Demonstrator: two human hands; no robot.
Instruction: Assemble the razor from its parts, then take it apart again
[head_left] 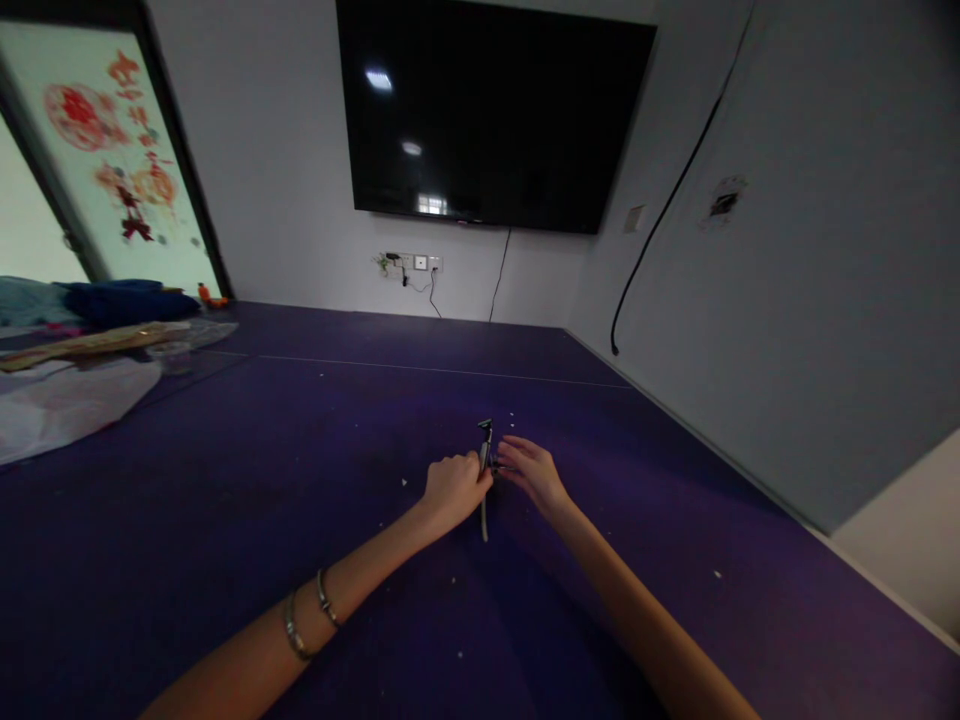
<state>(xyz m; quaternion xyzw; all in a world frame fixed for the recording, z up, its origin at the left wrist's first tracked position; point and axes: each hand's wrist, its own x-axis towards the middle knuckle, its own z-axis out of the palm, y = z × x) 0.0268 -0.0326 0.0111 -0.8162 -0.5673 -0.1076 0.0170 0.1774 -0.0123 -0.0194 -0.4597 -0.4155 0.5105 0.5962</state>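
Observation:
My left hand (454, 488) is closed in a fist round a thin dark tool with a grey handle (484, 470), holding it upright on the purple table (225, 520). The tool's dark head sticks up above the fist and its handle runs down below it. My right hand (531, 468) sits just right of the tool, fingers curled and pinching at its middle; what they grip there is too small to make out. Two bracelets circle my left wrist.
Small white crumbs dot the table around the hands. Crumpled plastic sheeting (67, 400), a long wooden piece (90, 343) and blue cloth (120, 300) lie at the far left. A large dark screen (487, 110) hangs on the wall ahead; a grey wall borders the table's right edge.

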